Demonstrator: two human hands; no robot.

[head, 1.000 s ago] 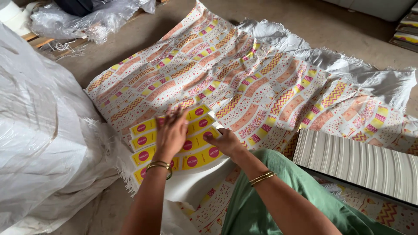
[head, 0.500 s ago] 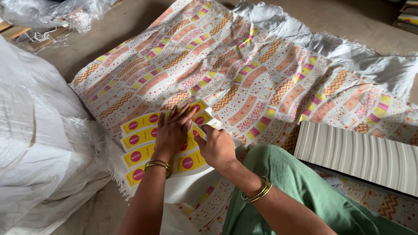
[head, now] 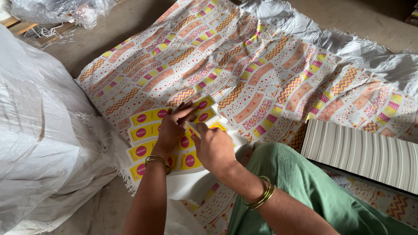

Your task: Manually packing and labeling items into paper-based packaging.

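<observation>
Both hands are drawing closer together than a moment ago, now meeting over the yellow label sheet (head: 150, 132). It is lying on the patterned woven cloth (head: 261, 65), just right of the big white sack (head: 39, 143). Her left hand (head: 172, 128) is pressing down flat, fingers released. Her right hand (head: 215, 146) is pinching the sheet's edge. Farther right, a stack of white sheets (head: 361, 152) is sitting.

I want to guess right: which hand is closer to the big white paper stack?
Right. The right hand is nearer the paper stack; the left hand lies farther away, on the yellow sheet.
</observation>
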